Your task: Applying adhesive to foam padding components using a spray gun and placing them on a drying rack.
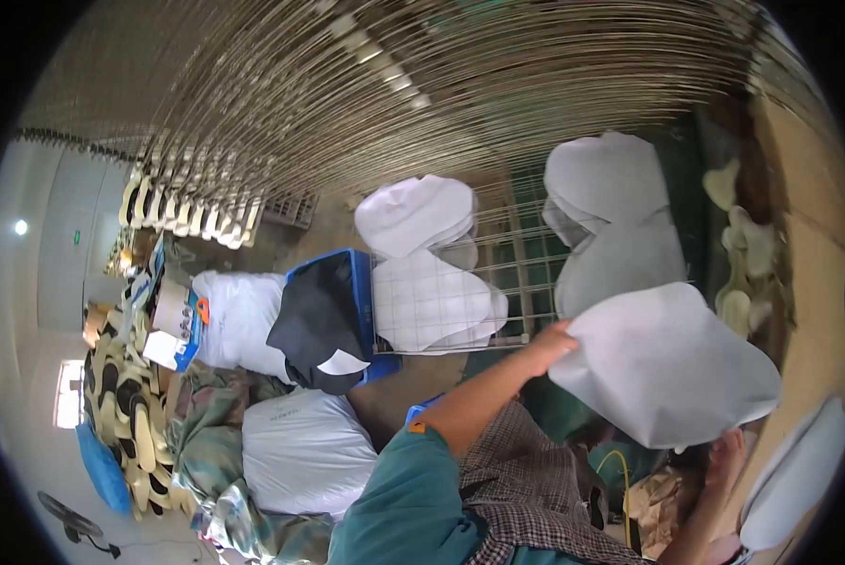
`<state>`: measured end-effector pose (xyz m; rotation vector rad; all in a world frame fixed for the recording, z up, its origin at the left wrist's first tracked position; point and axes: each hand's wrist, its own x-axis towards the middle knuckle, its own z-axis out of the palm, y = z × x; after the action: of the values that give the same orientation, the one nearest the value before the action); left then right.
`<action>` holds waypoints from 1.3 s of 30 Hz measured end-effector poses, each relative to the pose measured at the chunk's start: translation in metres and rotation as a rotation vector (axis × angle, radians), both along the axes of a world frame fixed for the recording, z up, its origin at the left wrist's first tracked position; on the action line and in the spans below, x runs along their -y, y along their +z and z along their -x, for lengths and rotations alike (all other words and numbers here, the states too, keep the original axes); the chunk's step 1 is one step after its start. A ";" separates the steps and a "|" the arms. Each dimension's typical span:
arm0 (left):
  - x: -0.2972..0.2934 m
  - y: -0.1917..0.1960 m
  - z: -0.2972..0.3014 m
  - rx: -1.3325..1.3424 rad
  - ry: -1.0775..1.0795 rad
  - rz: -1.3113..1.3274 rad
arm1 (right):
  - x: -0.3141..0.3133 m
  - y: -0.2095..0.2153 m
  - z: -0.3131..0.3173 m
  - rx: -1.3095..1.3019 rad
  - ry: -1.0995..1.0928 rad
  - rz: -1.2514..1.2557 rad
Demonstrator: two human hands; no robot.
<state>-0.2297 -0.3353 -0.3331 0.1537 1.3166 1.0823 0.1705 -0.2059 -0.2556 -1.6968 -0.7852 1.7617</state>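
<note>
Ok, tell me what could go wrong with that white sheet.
The white sheet bends between the left hand and the right hand, so it might crease. It overlaps the right sheet pile in view and could knock it askew. The left sheet pile is uneven, and its edges might snag on the wire grid.

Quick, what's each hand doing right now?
Left hand: closed, holding the white sheet by its left edge.
Right hand: at the sheet's lower edge; whether closed cannot be told.
</note>
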 end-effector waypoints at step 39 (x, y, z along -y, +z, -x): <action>0.025 0.182 0.382 0.078 0.999 -0.778 | 0.080 -0.147 0.188 0.200 0.480 -0.002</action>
<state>-0.6115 -0.3605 -0.1514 0.0117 0.8011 2.3974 -0.0172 -0.2859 -0.4027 -1.8076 -1.3762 1.9046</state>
